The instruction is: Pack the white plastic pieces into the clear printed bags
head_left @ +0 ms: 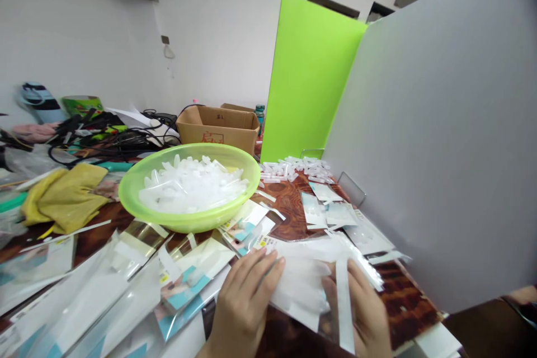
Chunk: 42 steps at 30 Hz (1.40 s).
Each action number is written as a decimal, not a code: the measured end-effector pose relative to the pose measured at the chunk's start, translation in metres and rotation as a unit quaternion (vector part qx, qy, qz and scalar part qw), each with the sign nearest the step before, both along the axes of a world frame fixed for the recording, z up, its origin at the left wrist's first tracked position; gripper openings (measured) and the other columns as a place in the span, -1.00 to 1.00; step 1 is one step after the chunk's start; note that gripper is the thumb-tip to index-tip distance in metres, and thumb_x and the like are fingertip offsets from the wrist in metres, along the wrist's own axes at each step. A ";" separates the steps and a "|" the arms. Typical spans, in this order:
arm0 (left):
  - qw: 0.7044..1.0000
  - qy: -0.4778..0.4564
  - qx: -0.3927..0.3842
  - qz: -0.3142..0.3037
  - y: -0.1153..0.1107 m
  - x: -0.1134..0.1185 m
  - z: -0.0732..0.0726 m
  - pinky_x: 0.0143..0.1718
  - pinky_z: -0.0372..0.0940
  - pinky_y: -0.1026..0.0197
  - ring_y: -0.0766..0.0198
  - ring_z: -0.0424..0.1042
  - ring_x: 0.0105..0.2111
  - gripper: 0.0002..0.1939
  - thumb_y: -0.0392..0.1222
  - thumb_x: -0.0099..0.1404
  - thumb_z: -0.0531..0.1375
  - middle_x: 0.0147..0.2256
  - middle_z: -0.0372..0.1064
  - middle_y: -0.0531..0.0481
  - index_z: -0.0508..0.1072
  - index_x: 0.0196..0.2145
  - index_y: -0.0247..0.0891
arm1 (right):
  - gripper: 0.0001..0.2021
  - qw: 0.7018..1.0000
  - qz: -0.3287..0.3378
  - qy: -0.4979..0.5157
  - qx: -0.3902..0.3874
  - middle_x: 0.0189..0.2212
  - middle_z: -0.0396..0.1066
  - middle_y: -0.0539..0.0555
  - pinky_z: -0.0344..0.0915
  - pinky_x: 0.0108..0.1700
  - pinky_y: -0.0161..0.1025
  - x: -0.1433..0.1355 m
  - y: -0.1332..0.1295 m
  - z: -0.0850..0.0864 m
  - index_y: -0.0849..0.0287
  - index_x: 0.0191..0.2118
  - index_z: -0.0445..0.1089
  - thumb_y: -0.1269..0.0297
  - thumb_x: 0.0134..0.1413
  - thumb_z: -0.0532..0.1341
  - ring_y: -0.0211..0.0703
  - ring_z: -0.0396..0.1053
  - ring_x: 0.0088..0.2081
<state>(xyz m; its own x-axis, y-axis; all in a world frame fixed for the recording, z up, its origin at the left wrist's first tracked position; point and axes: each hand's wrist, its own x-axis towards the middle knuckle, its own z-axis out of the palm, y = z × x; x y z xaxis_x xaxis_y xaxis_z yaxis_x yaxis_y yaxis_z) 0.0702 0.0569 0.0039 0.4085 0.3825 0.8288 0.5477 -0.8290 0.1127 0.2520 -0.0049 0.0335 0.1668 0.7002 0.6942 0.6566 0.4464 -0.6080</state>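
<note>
A clear plastic packet [300, 285] with white translucent pieces inside lies between my two hands, low in the head view. My left hand [245, 296] rests along its left edge, fingers close together and bent over it; the thumb is hidden. On the other side, my right hand [363, 307] is closed on the packet's right end. A narrow white strip [344, 305] hangs in front of the right fingers and partly covers them. A yellow price sticker shows near my left fingertips. Just beyond the hands are several flat packets with printed cards [243, 224].
A green bowl [188, 226] heaped with white plastic pieces stands left of centre. More pieces [297, 168] lie before a green panel [312, 78]. A grey panel [423, 140] borders the right side. Behind are a cardboard box [218, 123], yellow cloth [69, 196] and tangled cables.
</note>
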 end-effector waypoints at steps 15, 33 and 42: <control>1.000 0.009 0.013 -0.014 -0.005 0.003 0.003 0.07 0.21 0.16 0.19 0.29 0.09 -0.56 -0.52 0.23 -0.06 -0.05 0.44 -0.12 0.37 0.01 -0.36 | -0.63 0.964 -0.042 -0.145 0.217 -0.11 0.46 0.17 0.40 -0.05 -0.01 -0.001 -0.005 -0.017 0.16 0.08 0.36 0.29 0.28 -0.04 0.05 0.45 -0.08; 0.999 0.005 -0.012 -0.047 -0.003 0.001 -0.013 0.14 0.11 0.14 0.17 0.15 0.17 -0.52 -0.48 0.28 -0.08 0.06 0.34 -0.12 0.28 0.12 -0.38 | -0.50 0.940 0.000 -0.328 0.095 -0.07 0.48 0.03 0.12 0.07 -0.06 0.013 -0.011 -0.009 0.08 0.09 0.34 0.02 0.34 -0.20 0.00 0.37 -0.02; 0.995 0.004 -0.023 -0.097 -0.004 0.005 -0.014 0.16 0.10 0.18 0.21 0.14 0.19 -0.53 -0.46 0.29 -0.08 0.07 0.34 -0.13 0.27 0.13 -0.39 | -0.72 0.990 0.021 0.121 0.076 -0.06 0.23 0.02 0.18 0.04 -0.32 0.015 -0.011 0.004 -0.06 0.02 0.27 0.23 0.18 0.17 -0.18 0.23 0.00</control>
<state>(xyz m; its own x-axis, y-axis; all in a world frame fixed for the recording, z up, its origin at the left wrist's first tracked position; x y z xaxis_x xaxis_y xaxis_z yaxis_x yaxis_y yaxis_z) 0.0756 0.0529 -0.0098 0.4849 0.3336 0.8085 0.3797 -0.9130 0.1490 0.2667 -0.0157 0.0371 0.3134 0.6001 0.7360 0.4796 0.5689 -0.6681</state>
